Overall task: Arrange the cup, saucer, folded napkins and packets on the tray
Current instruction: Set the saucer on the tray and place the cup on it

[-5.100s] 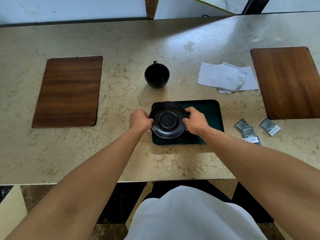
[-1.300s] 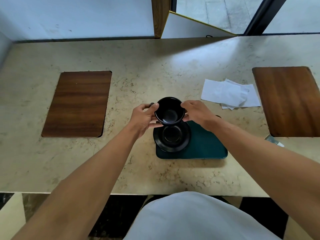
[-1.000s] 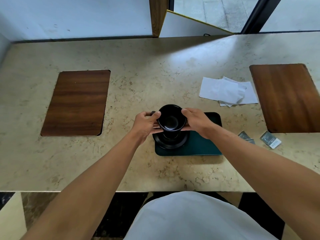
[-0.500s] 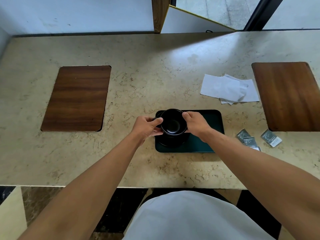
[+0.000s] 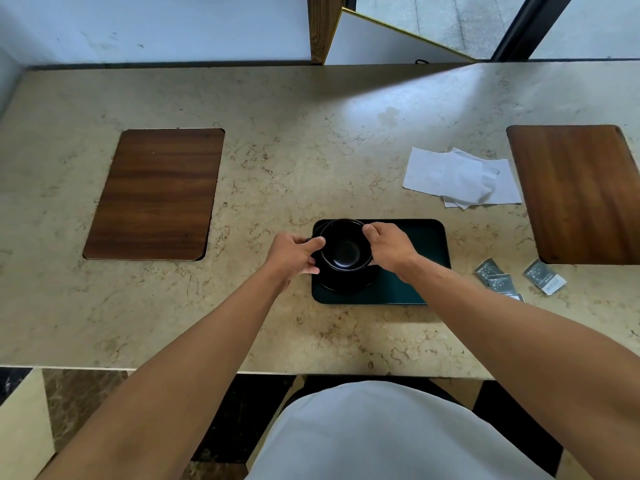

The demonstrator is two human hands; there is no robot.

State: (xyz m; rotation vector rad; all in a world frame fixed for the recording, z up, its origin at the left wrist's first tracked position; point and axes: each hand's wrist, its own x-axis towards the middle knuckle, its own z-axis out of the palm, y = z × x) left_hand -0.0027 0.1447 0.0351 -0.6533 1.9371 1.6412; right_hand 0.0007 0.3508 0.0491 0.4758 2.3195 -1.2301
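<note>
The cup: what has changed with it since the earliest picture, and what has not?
The cup moved from the table behind the tray onto the saucer; both hands, left and right, now hold it. Napkins and packets stayed on the table.

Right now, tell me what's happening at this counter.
A person holds a black cup with both hands, left hand and right hand, over the saucer at the left end of the green tray. The napkins and packets lie on the counter, off the tray.

Left hand point(image 5: 294, 255) and right hand point(image 5: 389, 247) extended, fingers curled.
</note>
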